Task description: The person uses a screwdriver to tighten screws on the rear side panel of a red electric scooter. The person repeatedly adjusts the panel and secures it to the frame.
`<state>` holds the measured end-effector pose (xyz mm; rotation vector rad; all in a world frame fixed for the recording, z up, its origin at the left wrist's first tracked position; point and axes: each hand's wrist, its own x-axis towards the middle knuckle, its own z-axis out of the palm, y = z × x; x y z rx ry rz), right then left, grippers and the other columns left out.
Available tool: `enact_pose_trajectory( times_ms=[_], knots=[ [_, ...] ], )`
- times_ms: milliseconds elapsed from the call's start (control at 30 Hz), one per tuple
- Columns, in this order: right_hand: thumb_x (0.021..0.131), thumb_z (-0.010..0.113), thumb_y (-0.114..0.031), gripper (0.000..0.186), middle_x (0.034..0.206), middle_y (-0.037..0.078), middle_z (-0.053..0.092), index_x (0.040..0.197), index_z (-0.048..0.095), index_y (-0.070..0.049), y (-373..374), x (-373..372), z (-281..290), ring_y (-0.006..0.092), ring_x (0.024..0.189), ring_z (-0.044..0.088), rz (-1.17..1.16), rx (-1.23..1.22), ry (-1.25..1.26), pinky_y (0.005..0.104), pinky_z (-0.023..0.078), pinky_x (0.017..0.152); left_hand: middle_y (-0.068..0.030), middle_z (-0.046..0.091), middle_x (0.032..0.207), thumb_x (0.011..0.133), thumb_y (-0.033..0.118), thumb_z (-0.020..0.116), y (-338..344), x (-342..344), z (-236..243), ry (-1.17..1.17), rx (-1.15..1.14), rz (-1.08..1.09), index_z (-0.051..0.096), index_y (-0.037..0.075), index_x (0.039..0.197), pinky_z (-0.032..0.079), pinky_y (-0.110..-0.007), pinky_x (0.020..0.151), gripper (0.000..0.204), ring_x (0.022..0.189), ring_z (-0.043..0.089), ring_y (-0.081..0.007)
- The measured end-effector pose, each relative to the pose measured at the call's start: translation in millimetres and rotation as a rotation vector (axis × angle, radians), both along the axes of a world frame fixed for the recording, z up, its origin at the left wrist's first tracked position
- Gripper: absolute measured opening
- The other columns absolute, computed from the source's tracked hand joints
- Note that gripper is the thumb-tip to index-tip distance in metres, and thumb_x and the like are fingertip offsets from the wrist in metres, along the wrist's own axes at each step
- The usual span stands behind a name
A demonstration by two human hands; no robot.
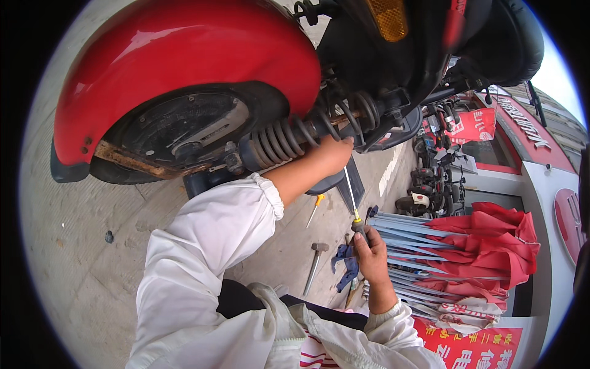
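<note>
My right hand is closed round the dark and yellow handle of a screwdriver, whose long shaft points up to my left hand. My left hand is up against the lower side of a black coil-spring shock absorber; its fingers are mostly hidden, and so is the screwdriver's tip. The shock absorber belongs to a scooter with a glossy red fender over a black wheel. A rusty metal strip runs along the wheel's near side.
On the paving lie a yellow-handled screwdriver, a hammer and a dark blue cloth item. To the right is a folded frame of pale metal poles with red fabric. Parked scooters stand beyond, by a shop front.
</note>
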<state>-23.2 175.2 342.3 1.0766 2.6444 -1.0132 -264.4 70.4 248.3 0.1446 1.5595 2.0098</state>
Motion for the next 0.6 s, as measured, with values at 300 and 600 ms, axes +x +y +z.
enact_pose_trajectory(
  times_ms=[300, 600],
  knots=[
    [0.099, 0.063, -0.019, 0.025, 0.078, -0.001, 0.062, 0.115, 0.063, 0.000, -7, 1, -3, 0.0053, 0.063, 0.051, -0.001, 0.049, 0.005, 0.0230, 0.043, 0.057, -0.0277, 0.054, 0.133, 0.088, 0.023, 0.071, 10, -2, 0, 0.126, -0.063, 0.010, 0.047, -0.003, 0.136, 0.042, -0.046, 0.106, 0.059, 0.125, 0.053, -0.0411],
    [0.098, 0.065, -0.020, 0.027, 0.077, -0.001, 0.062, 0.117, 0.063, -0.001, 0, 9, -17, 0.0054, 0.061, 0.050, -0.019, 0.027, 0.040, 0.0234, 0.043, 0.057, -0.0197, 0.056, 0.133, 0.090, 0.020, 0.065, 15, 17, -21, 0.462, -0.155, 0.150, 0.055, 0.013, 0.129, 0.046, -0.052, 0.098, 0.041, 0.121, 0.055, -0.0407]
  ],
)
